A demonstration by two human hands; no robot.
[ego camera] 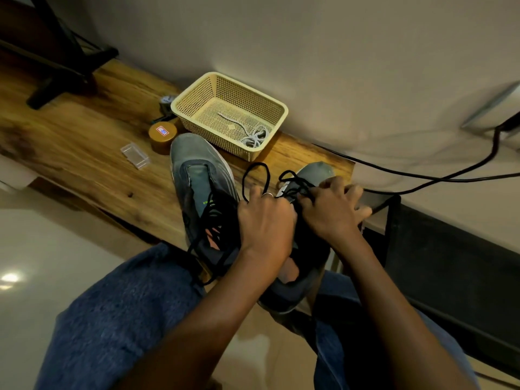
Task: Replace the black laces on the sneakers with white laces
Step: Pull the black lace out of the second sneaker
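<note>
We note the right sneaker (306, 220) lying on the near edge of the wooden bench (84, 142), heel toward the lap, toe (318, 170) pointing at the wall; this orientation likely puts the eyelet rows within reach of both hands. Our left hand (266, 220) has fingers curled around the black lace (254, 175), which stands up in a loop above the knuckles; we judge this is slack drawn out of the eyelets. Our right hand (330, 209) pinches the lace crossings at the tongue with thumb and forefinger, the other fingers splayed over the far side of the shoe, seemingly to steady it. The left sneaker (202, 192) rests just beside, with its black lace (208, 240) loose and trailing toward the knee. The white laces (253, 137) lie coiled in the cream basket (197, 88) behind the shoes, near enough to reach. Left of the basket stand a brown tape roll (162, 136) and a clear plastic case (135, 155). A black cable (450, 175) runs along the wall.
</note>
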